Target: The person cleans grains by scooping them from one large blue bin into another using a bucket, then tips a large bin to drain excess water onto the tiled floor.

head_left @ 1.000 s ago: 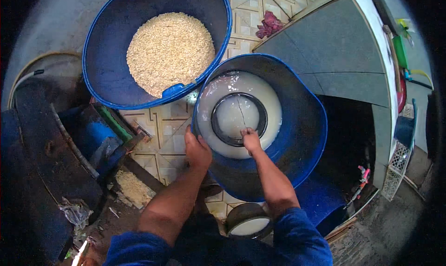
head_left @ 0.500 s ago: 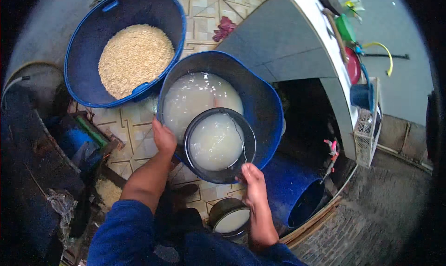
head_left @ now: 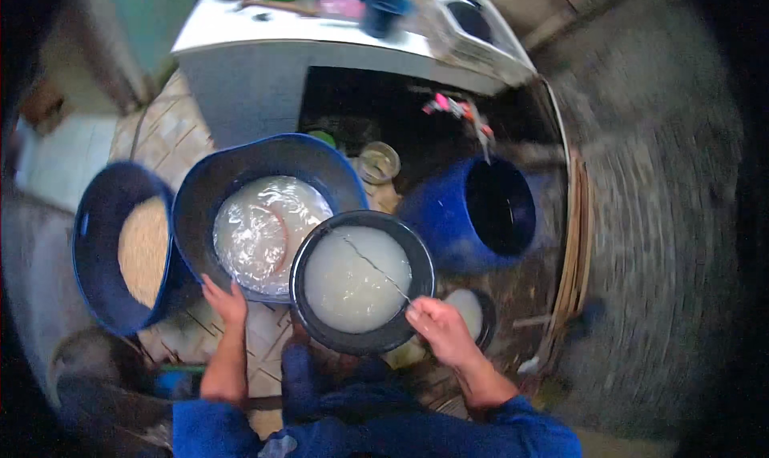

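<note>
A twisted wire handle (head_left: 373, 267) is gripped in my right hand (head_left: 442, 328); from it hangs a black bucket (head_left: 300, 318) full of cloudy whitish liquid (head_left: 356, 286). The bucket overlaps the near right rim of a large blue tub (head_left: 188, 206). In that tub is more cloudy liquid (head_left: 312, 202), its surface rippled, with a reddish curved shape showing in it. My left hand (head_left: 227, 302) is at the tub's near side with its fingers spread. Whether it touches the tub I cannot tell.
Left stands another blue tub (head_left: 88, 274) of pale grains (head_left: 144, 254). Right are a tilted blue barrel (head_left: 436, 210) and, beyond my right hand, a smaller bucket of whitish liquid (head_left: 466, 314). A white counter (head_left: 232, 30) runs behind; a clear container (head_left: 378, 163) sits below it.
The view has swung to the right. The black bucket has moved from over the tub's interior toward its near right edge. My left hand has loosened from the tub's rim, its fingers now spread.
</note>
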Action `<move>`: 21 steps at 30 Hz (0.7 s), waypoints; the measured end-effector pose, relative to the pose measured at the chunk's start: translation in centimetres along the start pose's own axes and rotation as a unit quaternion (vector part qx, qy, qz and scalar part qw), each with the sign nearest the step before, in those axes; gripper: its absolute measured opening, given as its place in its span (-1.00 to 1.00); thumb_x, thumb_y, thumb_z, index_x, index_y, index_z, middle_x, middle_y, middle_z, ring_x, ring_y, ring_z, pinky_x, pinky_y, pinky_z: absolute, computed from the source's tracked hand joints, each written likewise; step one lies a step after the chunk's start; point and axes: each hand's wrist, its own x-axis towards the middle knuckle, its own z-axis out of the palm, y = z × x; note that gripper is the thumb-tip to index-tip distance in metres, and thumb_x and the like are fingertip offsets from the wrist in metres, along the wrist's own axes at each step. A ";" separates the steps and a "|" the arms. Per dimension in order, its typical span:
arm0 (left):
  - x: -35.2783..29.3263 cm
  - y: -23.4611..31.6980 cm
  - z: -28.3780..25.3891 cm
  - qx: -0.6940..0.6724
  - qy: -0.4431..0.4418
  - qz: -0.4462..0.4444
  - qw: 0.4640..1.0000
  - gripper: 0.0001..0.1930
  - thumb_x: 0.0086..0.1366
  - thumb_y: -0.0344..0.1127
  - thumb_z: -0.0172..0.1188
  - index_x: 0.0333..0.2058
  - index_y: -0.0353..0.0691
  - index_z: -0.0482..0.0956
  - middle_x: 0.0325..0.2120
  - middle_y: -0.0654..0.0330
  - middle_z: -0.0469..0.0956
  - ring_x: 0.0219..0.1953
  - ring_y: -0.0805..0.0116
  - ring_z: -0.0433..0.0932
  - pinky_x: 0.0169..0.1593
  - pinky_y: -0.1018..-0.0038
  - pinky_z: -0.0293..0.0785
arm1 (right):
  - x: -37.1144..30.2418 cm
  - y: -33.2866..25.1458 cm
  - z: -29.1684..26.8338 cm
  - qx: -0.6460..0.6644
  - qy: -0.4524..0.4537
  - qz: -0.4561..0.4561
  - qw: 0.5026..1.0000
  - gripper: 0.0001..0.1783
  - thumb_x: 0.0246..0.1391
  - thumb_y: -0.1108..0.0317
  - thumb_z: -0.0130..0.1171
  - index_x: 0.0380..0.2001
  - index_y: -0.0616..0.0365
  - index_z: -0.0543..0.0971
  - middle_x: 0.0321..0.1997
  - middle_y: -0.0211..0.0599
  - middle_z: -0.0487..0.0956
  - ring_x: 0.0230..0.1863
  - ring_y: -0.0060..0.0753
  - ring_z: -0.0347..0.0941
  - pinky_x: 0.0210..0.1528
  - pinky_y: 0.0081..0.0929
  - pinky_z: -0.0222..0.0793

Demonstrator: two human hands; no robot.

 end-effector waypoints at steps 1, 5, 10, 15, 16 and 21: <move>-1.6 0.3 0.0 0.001 -0.029 0.090 0.996 -0.34 0.21 -0.19 0.09 0.18 -0.43 0.08 0.08 -0.24 0.22 0.11 -0.17 0.18 0.20 0.14 0.07 | -0.9 1.0 -0.4 -0.019 0.025 -0.015 0.999 -0.68 0.17 0.19 0.01 -0.53 0.22 0.42 -0.62 -0.48 0.30 -0.51 -0.67 0.17 -0.48 -0.56 0.13; -8.9 10.0 -1.4 -0.317 -0.487 -0.123 0.804 -0.58 0.33 0.00 -0.11 -0.18 -0.27 0.49 -0.37 0.09 0.53 -0.34 0.23 0.51 -0.23 0.28 0.44 | -4.5 5.4 -3.1 -0.030 0.112 0.017 0.993 -0.59 0.12 0.09 0.06 -0.54 0.27 0.46 -0.68 -0.35 0.32 -0.56 -0.60 0.21 -0.51 -0.46 0.17; -17.3 17.7 -0.2 -0.322 -0.636 -0.148 0.686 -0.83 0.28 -0.12 0.00 -0.35 -0.05 0.40 -0.60 0.34 0.35 -0.62 0.43 0.41 -0.48 0.47 0.49 | -10.2 13.2 -6.8 0.023 0.234 -0.006 0.972 -0.56 0.09 0.07 0.08 -0.56 0.29 0.53 -0.68 -0.15 0.42 -0.62 -0.48 0.30 -0.53 -0.37 0.22; -24.1 28.0 -1.3 -0.303 -0.700 -0.255 0.595 -0.88 0.22 -0.29 0.15 -0.42 0.01 0.36 -0.64 0.39 0.34 -0.65 0.48 0.42 -0.53 0.53 0.53 | -17.4 20.7 -11.4 0.041 0.374 0.025 0.926 -0.58 0.09 0.09 0.09 -0.53 0.30 0.54 -0.67 -0.14 0.44 -0.60 -0.41 0.35 -0.50 -0.38 0.26; -25.4 29.9 -1.3 -0.287 -0.721 -0.234 0.586 -0.88 0.21 -0.28 0.15 -0.43 0.02 0.36 -0.65 0.40 0.35 -0.65 0.48 0.43 -0.54 0.54 0.51 | -18.8 21.6 -12.4 0.071 0.409 0.038 0.909 -0.57 0.10 0.07 0.08 -0.54 0.30 0.54 -0.68 -0.14 0.43 -0.61 -0.39 0.34 -0.49 -0.36 0.26; -31.1 36.3 0.0 -0.225 -0.793 -0.161 0.544 -0.93 0.26 -0.25 0.08 -0.36 -0.03 0.39 -0.55 0.31 0.43 -0.52 0.39 0.52 -0.51 0.52 0.46 | -24.0 27.4 -15.7 0.100 0.520 0.112 0.841 -0.47 0.11 -0.01 0.02 -0.63 0.31 0.47 -0.72 -0.18 0.35 -0.64 -0.36 0.26 -0.51 -0.28 0.19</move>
